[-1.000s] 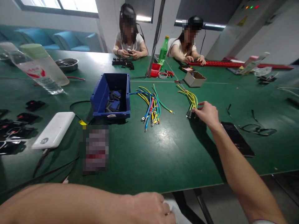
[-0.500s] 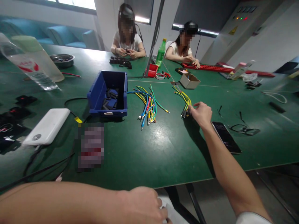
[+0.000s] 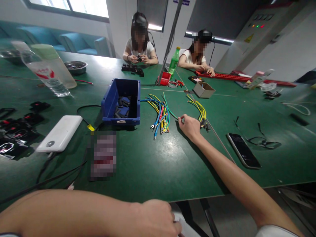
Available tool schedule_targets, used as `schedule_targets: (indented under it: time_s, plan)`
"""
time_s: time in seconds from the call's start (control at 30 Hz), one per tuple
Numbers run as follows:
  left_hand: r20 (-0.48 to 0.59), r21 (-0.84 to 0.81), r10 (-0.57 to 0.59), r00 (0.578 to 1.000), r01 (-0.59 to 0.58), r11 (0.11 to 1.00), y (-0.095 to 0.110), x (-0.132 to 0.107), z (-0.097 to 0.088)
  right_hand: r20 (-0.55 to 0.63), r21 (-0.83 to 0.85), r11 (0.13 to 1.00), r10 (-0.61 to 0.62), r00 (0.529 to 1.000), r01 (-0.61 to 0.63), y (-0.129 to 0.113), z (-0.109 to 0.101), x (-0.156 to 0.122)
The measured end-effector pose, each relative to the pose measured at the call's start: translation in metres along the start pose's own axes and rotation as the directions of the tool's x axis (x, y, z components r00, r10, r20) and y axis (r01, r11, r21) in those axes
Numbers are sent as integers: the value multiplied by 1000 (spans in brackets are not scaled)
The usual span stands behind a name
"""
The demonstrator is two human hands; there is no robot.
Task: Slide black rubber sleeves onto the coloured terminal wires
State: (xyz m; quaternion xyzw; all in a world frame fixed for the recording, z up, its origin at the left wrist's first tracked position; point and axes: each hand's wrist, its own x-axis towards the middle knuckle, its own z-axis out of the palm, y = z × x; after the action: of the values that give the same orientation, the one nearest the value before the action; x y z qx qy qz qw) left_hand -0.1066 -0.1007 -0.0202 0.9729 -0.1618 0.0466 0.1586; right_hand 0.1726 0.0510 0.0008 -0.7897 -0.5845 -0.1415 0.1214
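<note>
My right hand (image 3: 190,127) is over the middle of the table, thumb and fingertips pinched at the terminal end of a green wire (image 3: 168,107). That wire leads back to a loose bunch of blue, yellow and red wires (image 3: 161,120) with ring terminals, lying left of the hand. Just behind my right wrist lies a smaller bunch of yellow wires (image 3: 201,108) with black ends. My left hand (image 3: 158,217) is low at the table's front edge, its fingers curled and mostly hidden. What they hold, if anything, cannot be made out.
A blue bin (image 3: 120,118) holds small black parts. A white power bank (image 3: 60,133) with cables is at left, beside bottles (image 3: 51,77). A phone (image 3: 243,151) and glasses (image 3: 264,141) lie at right. Two people sit across, near a green bottle (image 3: 174,62) and cardboard box (image 3: 204,90).
My right hand has left the black ends of the yellow bunch and moved left to the green wire's end. My left hand stays low. The view has shifted slightly.
</note>
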Motion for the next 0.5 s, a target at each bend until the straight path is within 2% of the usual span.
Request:
schedule_targets:
  time_s: [0.13, 0.23, 0.4, 0.5]
  plan:
    - [-16, -19, -29, 999, 29, 999, 1, 0, 7, 87, 36, 999, -8, 996, 5, -6, 0, 10]
    - [-33, -15, -55, 998, 54, 998, 1, 1, 7, 110, 84, 996, 12, 994, -21, -12, 7, 18]
    - [-16, -39, -11, 1000, 10, 999, 0, 4, -2, 56, 164, 985, 43, 997, -52, -13, 15, 22]
    - [-33, -104, 21, 999, -25, 994, 1, 5, -10, -37, 278, 957, 92, 995, -78, -8, 12, 20]
